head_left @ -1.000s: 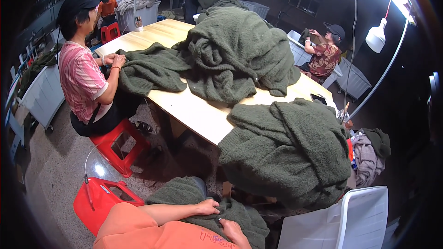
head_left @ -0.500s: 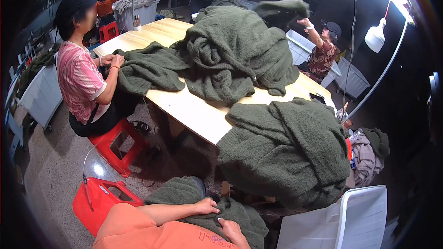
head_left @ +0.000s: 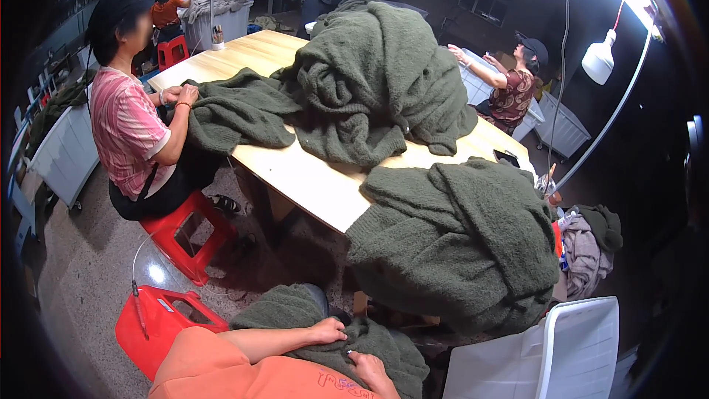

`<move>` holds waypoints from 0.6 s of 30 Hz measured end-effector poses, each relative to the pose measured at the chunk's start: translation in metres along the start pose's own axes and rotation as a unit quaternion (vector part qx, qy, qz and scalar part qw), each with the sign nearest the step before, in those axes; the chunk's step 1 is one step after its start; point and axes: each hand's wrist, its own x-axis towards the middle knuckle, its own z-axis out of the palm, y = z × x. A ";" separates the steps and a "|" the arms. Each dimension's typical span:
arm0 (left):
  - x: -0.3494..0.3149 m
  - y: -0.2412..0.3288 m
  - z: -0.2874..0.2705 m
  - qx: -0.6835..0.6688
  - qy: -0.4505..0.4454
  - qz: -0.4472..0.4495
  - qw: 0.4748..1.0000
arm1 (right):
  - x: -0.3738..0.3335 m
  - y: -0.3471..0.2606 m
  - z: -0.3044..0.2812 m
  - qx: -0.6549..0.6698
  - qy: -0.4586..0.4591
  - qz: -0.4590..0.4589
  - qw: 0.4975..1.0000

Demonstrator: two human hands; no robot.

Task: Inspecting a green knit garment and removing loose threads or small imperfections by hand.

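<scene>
1. Head view, hands: The left hand (head_left: 327, 332) closes on a fold of dark green knit (head_left: 284, 306). The right hand (head_left: 371, 371), at its 4 o'clock, pinches the same piece, fingers narrow; a pale spot there is too small to identify.
2. Head view, handling: Keep the gathered section slack; spread folds gently, since the fuzzy surface probably snags and stretches easily.
3. Head view, position: The knit touches both hands, extending toward the left's 10 o'clock and the right's 2 o'clock. A green heap (head_left: 458, 247) overhangs the table (head_left: 288, 177) at the right's 1 o'clock.
</scene>
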 end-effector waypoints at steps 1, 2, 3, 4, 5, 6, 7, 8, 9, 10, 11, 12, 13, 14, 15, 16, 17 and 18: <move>0.002 -0.002 0.000 0.000 -0.008 -0.005 1.000 | 0.000 0.000 0.000 -0.004 -0.004 0.002 1.000; 0.003 -0.002 0.000 0.000 -0.016 -0.010 1.000 | 0.001 0.000 0.000 -0.007 -0.008 0.004 1.000; 0.002 -0.003 0.001 -0.001 -0.016 -0.010 1.000 | 0.000 0.000 0.000 -0.007 -0.008 0.004 1.000; 0.002 -0.003 0.002 -0.009 -0.012 -0.008 1.000 | 0.000 0.000 0.000 -0.006 -0.009 0.006 1.000; 0.002 -0.004 0.002 -0.017 -0.008 -0.005 1.000 | 0.000 0.000 0.000 -0.004 -0.010 0.008 1.000; 0.001 -0.003 0.002 -0.018 -0.008 -0.005 1.000 | 0.000 0.001 0.001 -0.004 -0.011 0.008 1.000; -0.001 -0.001 0.002 -0.021 -0.004 -0.007 1.000 | 0.000 0.002 0.003 -0.004 -0.010 0.007 1.000; -0.002 0.000 0.001 -0.025 -0.001 -0.009 1.000 | 0.000 0.003 0.004 -0.003 -0.010 0.006 1.000; -0.001 0.000 0.001 -0.026 0.000 -0.009 1.000 | -0.001 0.003 0.004 -0.004 -0.010 0.006 1.000; -0.001 0.001 0.001 -0.013 0.002 -0.005 1.000 | -0.001 0.002 0.003 0.000 -0.005 0.003 1.000; -0.001 0.000 0.001 -0.001 0.004 -0.001 1.000 | -0.002 0.002 0.003 0.003 0.000 -0.001 1.000; -0.001 0.000 0.001 -0.001 0.004 0.000 1.000 | -0.001 0.002 0.003 0.003 0.000 -0.001 1.000; 0.000 0.000 0.001 -0.023 -0.002 -0.014 1.000 | -0.001 0.002 0.003 0.003 -0.002 0.000 1.000; 0.000 -0.001 0.001 -0.045 -0.009 -0.028 0.999 | -0.001 0.001 0.003 0.003 -0.003 0.002 1.000; 0.001 -0.002 0.001 -0.045 -0.009 -0.028 0.999 | -0.001 0.000 0.002 0.003 -0.004 0.002 1.000; 0.002 -0.002 0.001 -0.042 -0.009 -0.036 0.998 | -0.002 -0.001 0.000 0.001 -0.006 0.004 1.000; 0.003 -0.003 0.001 -0.039 -0.008 -0.044 0.998 | -0.002 -0.002 -0.001 -0.001 -0.008 0.007 1.000; 0.003 -0.002 0.000 -0.040 -0.008 -0.044 0.998 | -0.001 -0.003 -0.001 0.000 -0.008 0.007 1.000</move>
